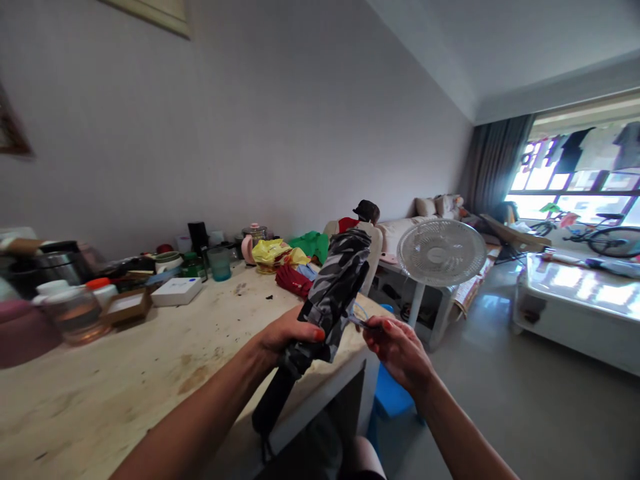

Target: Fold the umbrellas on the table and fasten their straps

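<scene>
A folded umbrella (336, 280) in grey and black camouflage cloth slants across the middle of the head view, its black handle (274, 400) pointing down toward me. My left hand (293, 335) is wrapped around the lower part of its cloth, thumb on top. At the umbrella's right side, my right hand (397, 350) pinches a thin dark strap (366, 324) that runs to the cloth. A wrist cord hangs from the handle's end. The umbrella is held above the table's corner, with its cloth gathered but loose at the lower right.
The worn cream table (220, 333) carries a white box (177, 291), bottles, a teal cup (219, 263), a yellow bag (278, 253) and a dark red cloth bundle (294, 280). A white fan (440, 253) and a blue stool (393, 390) stand right of the table.
</scene>
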Motion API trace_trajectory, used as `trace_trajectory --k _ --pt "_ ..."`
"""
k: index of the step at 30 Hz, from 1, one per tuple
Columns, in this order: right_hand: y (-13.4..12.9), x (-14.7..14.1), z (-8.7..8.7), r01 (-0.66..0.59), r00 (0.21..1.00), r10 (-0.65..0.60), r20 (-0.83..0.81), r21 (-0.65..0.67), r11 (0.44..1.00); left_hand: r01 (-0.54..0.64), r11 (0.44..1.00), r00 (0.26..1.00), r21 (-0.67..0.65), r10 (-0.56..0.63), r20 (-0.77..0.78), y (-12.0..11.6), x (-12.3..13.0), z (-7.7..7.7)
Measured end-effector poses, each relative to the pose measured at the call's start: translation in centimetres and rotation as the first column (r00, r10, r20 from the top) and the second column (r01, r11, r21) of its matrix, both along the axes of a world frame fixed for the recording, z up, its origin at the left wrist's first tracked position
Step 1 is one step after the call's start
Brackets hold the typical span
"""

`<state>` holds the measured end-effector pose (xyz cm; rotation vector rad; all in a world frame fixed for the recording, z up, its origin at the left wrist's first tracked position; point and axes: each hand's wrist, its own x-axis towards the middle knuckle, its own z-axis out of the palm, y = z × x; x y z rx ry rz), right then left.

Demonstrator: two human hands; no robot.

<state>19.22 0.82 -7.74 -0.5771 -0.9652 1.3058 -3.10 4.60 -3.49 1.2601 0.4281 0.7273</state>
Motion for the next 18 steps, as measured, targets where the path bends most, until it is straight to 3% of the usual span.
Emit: trace_trajectory --k 5,10,13,16,18 --pt "1.3 -0.7 -0.4 0.045 0.998 -0.045 0.038 0.0 0.999 0.012 0.995 0.994 0.095 -0.002 -0.107 -0.3 0.2 0.3" --pt "2.6 -1.3 -1.3 0.079 0.966 -0.093 0.24 0.066 0.995 -0.001 0.981 0.978 0.196 0.041 -0.202 -1.3 0.6 1.3" --pt "3.9 -1.3 -1.9 0.189 0.877 -0.249 0.412 0.182 0.965 0.023 0.965 0.969 0.263 0.043 -0.243 -1.8 0.9 1.5" --pt "5.8 -1.2 -2.6 0.362 0.791 -0.462 0.401 0.302 0.882 -0.031 0.935 0.969 0.353 0.115 -0.218 -2.4 1.3 1.7" --pt "6.9 -1.3 -3.2 0.395 0.774 -0.501 0.388 0.322 0.86 -0.055 0.91 0.969 0.41 0.147 -0.198 -3.0 1.5 1.8"
